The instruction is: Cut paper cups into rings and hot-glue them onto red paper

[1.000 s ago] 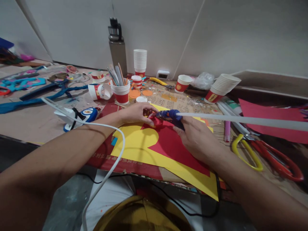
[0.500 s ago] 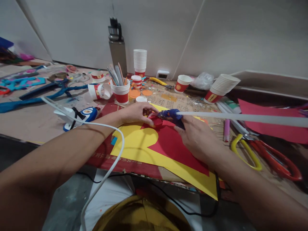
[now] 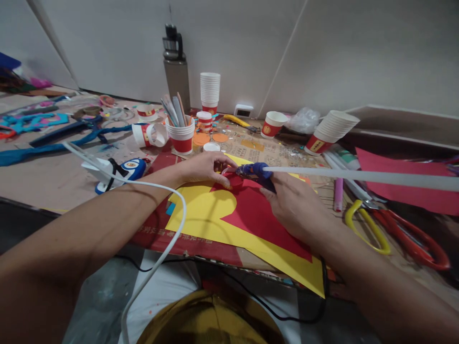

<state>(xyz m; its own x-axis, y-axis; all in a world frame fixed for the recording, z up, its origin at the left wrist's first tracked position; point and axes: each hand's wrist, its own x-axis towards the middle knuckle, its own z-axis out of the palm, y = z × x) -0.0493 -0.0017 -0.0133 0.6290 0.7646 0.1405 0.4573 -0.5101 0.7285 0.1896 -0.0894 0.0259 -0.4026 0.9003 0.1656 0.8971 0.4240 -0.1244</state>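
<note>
My right hand (image 3: pixel 294 203) is closed around a blue hot-glue gun (image 3: pixel 255 171), from whose back a long white glue stick (image 3: pixel 358 176) runs out to the right. The gun's tip rests at a small red round piece (image 3: pixel 234 179). My left hand (image 3: pixel 207 168) pinches that piece by its edge. Both hands work over a red paper sheet (image 3: pixel 261 220) lying on a yellow sheet (image 3: pixel 201 215). A white cable (image 3: pixel 158 191) loops over my left forearm.
Red-and-white paper cups stand behind: one with sticks (image 3: pixel 181 134), a tall stack (image 3: pixel 210 91), a tilted stack (image 3: pixel 332 129). A steel bottle (image 3: pixel 175 71) is at the wall. Yellow scissors (image 3: pixel 367 229) and red scissors (image 3: pixel 412 239) lie right. Blue strips (image 3: pixel 53 143) lie left.
Hardly anything differs; the view has shifted slightly and both hands stay at the small red piece with the glue gun's tip on it.
</note>
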